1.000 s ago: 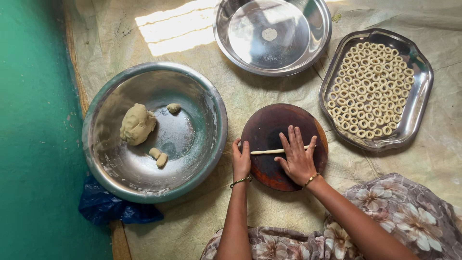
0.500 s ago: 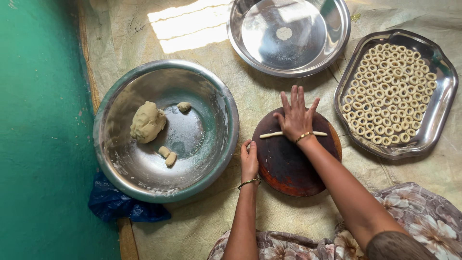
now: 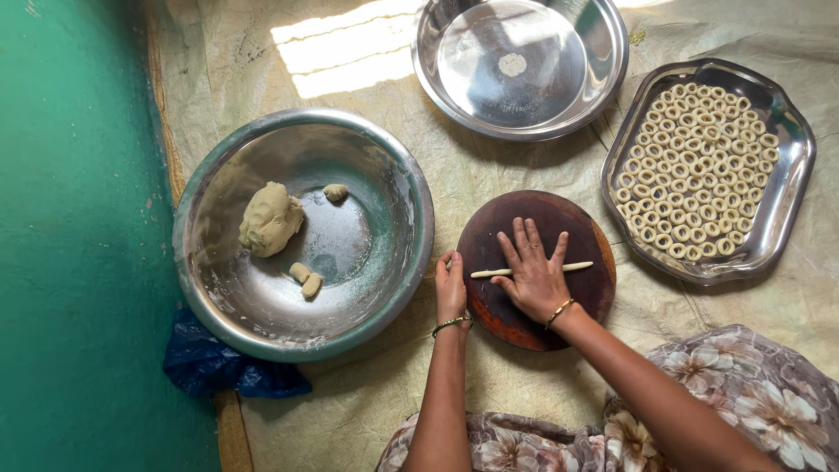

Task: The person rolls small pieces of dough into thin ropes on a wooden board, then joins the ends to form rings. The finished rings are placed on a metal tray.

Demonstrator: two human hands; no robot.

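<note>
Now your right hand [image 3: 533,278], fingers flat and open, is rolling back toward you, the dough rope [image 3: 531,269] lengthening beneath; left hand [image 3: 451,288] is curling around the round board [image 3: 533,218].

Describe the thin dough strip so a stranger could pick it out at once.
Find the round dark wooden board in the middle of the mat, between the big steel bowl and the tray of dough rings. The dough strip lies across it under the right hand: the only long, straight, pale piece, unlike the rings and lumps.
</note>
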